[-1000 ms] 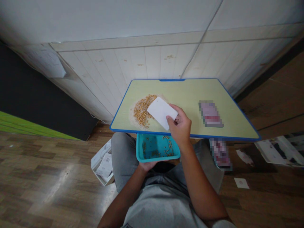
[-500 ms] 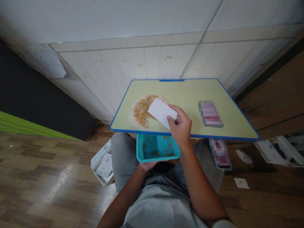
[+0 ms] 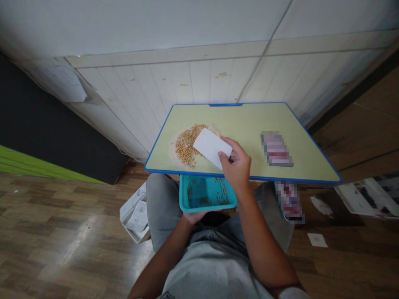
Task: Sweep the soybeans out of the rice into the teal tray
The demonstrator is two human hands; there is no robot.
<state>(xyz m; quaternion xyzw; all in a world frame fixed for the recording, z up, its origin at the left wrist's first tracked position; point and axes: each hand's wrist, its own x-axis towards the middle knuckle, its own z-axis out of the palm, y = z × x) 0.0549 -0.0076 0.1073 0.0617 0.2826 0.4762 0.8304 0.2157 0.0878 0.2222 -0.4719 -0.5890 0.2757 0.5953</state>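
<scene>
In my right hand point(image 3: 237, 165) is a white card point(image 3: 211, 146), pinched between thumb and fingers at its right end. The card's left edge lies over a pile of yellow beans point(image 3: 186, 148) mixed with pale grains on the table. Below the table's front edge, a teal plastic tray point(image 3: 183, 205) with scattered beans inside sits above my lap. My left hand point(image 3: 195, 216) supports the tray from underneath, its fingers mostly hidden by the tray.
The small light-green table point(image 3: 243, 120) has a blue rim and stands against a white panelled wall point(image 3: 174, 83). A blurred-out flat object point(image 3: 277, 149) lies on its right side. A white box point(image 3: 135, 216) with papers stands on the wooden floor to the left.
The white card and my right hand have shifted very slightly left. The tray and my left hand hold nearly the same place.
</scene>
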